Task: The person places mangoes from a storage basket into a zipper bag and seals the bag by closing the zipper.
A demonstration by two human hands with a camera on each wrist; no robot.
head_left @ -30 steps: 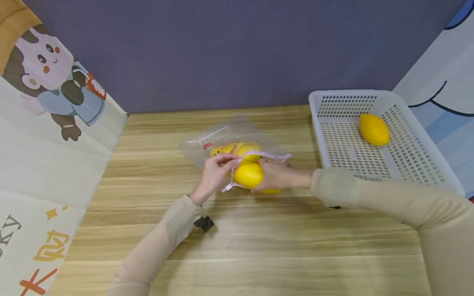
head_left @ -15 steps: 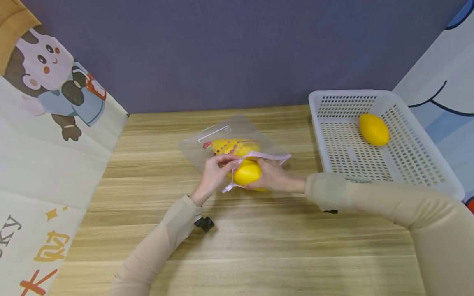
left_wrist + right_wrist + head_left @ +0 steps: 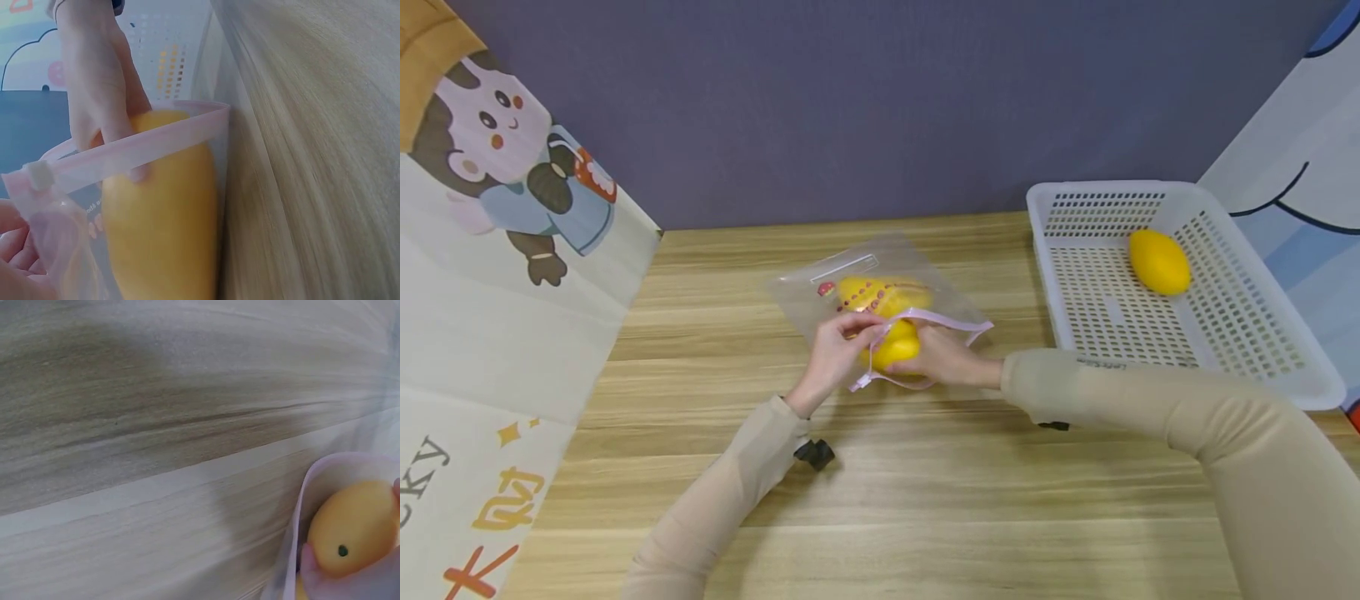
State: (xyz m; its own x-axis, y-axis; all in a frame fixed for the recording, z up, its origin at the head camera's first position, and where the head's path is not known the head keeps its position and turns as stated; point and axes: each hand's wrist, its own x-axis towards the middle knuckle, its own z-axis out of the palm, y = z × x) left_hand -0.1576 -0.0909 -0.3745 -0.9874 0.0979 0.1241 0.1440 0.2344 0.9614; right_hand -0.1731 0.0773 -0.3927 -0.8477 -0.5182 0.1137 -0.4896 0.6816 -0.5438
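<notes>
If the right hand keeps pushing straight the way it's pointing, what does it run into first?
The right hand holds a yellow lemon at the mouth of the clear zip bag. Straight on, it would probably meet the lemon already inside, though depth is unclear.

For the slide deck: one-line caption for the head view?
Left hand holds the zip bag open while right hand pushes a yellow lemon in; another lies in the white basket.

Yellow lemon (image 3: 897,343) in a clear bag (image 3: 880,292) (pink zip strip, red dots); white basket (image 3: 1255,350); pale wood-grain table (image 3: 925,500)
</notes>
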